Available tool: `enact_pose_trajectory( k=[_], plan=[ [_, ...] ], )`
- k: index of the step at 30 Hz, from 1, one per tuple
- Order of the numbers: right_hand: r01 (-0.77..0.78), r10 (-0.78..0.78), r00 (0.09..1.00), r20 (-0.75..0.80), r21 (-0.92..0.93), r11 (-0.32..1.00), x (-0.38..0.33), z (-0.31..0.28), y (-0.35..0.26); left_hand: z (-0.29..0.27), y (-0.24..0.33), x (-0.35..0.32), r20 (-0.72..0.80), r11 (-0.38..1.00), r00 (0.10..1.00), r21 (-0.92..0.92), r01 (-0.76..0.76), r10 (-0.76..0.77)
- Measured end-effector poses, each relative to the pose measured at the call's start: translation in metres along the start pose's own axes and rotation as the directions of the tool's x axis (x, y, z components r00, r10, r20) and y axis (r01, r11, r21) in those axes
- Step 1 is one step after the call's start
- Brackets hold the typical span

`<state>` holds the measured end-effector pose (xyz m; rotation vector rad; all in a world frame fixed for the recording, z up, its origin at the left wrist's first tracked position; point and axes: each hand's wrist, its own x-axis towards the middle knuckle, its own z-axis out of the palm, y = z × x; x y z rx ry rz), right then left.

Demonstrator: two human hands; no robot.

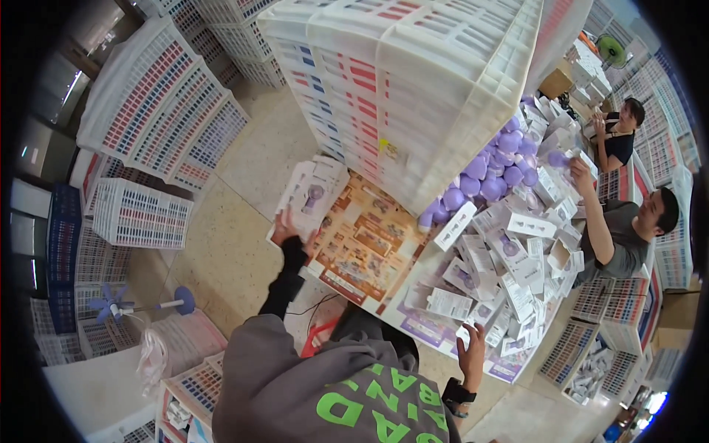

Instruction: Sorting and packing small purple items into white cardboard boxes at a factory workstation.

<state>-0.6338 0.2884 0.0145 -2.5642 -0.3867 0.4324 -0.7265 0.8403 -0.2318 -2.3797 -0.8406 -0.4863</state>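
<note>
My left hand (290, 230) is spread, thumb apart from the fingers, against the near edge of a short row of white printed boxes (314, 193). These lie at the left end of a table covered with an orange printed sheet (369, 240). Over the table's near right edge, my right hand (471, 353) is raised with its fingers loosely parted and nothing visible in it. It is nearest to a loose pile of white boxes (509, 247), some with open flaps. Behind the pile lies a heap of purple rounded plastic parts (491, 171).
A tall stack of white crates (413, 81) stands on the table's far side. Further crates (166, 111) are stacked at left. A person in grey (617, 232) holds up a purple part at right; another person (617, 136) sits beyond. A purple fan (112, 303) lies lower left.
</note>
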Motion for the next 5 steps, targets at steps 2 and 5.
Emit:
enact_pose_trajectory(
  k=[2, 5],
  plan=[
    [0.069, -0.069, 0.998, -0.006, 0.020, 0.997, 0.011, -0.005, -0.026, -0.053, -0.034, 0.083, 0.290, 0.637, 0.942, -0.697, 0.329, -0.170],
    [0.114, -0.117, 0.991, 0.066, 0.048, 0.992, 0.035, -0.003, -0.062, -0.016, -0.077, 0.139, 0.686, 0.297, 0.724, -0.679, 0.671, -0.070]
  ],
)
